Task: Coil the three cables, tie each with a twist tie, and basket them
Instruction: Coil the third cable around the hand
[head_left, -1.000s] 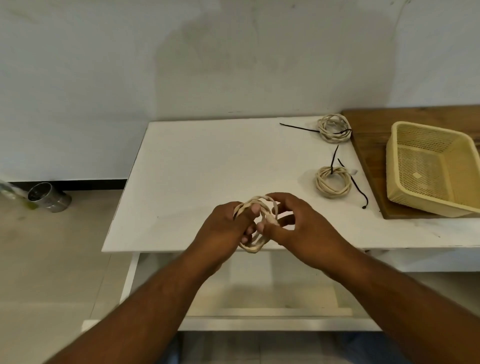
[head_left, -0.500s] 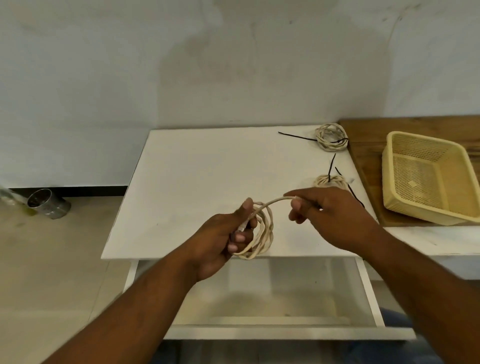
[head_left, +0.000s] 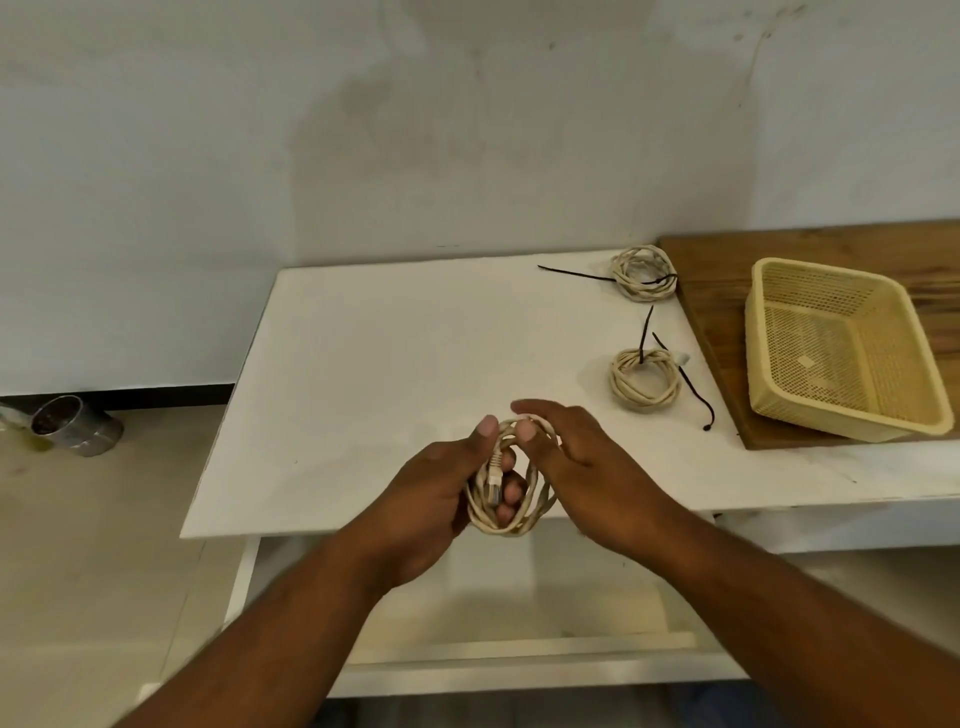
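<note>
My left hand (head_left: 441, 493) grips a coil of beige cable (head_left: 535, 506) over the white table's front edge, its plug end lying across my fingers. My right hand (head_left: 582, 457) lies against the coil's right side, thumb and fingers pinching the top loop. Two other beige coils lie on the table: one (head_left: 644, 387) at mid right and one (head_left: 641, 273) at the far right, each with a black twist tie (head_left: 693, 384) around it, ends sticking out. The yellow mesh basket (head_left: 769, 364) stands with nothing in it on a wooden board at the right.
The white table (head_left: 389, 364) stands against a pale wall. A brown wooden board (head_left: 727, 322) lies under the basket at the table's right end. A metal can (head_left: 72, 423) lies on the floor at the left. A lower shelf shows beneath the table edge.
My right hand, which had drawn a cable strand out to the right, has come back to the coil and laid the strand on as another loop. The left hand kept its grip.
</note>
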